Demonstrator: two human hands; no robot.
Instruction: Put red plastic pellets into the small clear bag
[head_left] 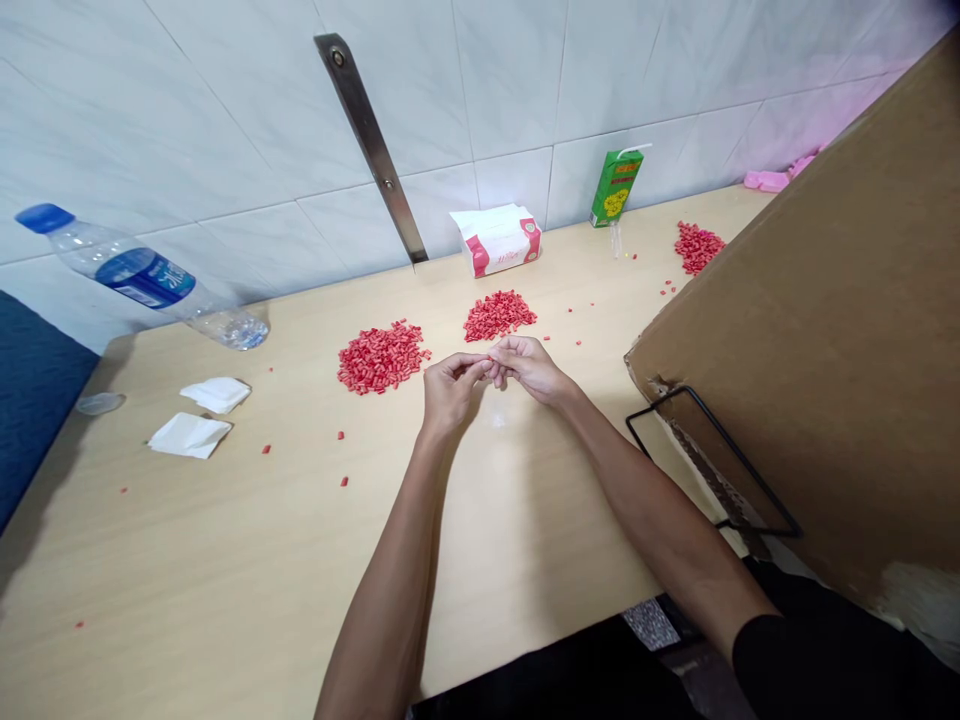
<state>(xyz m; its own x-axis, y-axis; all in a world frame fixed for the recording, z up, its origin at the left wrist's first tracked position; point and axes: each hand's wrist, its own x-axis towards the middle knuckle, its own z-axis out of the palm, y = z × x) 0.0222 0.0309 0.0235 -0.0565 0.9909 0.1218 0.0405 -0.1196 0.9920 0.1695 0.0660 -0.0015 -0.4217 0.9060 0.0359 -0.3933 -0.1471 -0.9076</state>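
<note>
My left hand [450, 391] and my right hand [529, 366] meet above the wooden table, fingertips pinched together. Between them a tiny bit of a small red piece [490, 358] shows; the fingers cover the rest. Just beyond my hands lies a pile of small red pieces [501, 315]. A larger red pile [380, 357] sits to the left of my left hand. Farther off, at the right, is a third red pile [699, 248], partly hidden by the cardboard. A few loose red pieces [344, 481] are scattered on the table.
A big cardboard box [795, 270] with a black wire frame [739, 455] stands close on the right. Along the tiled wall are a tissue pack [504, 242] and a green drink carton [617, 188]. At the left are a leaning plastic bottle [154, 280] and folded tissues [189, 435].
</note>
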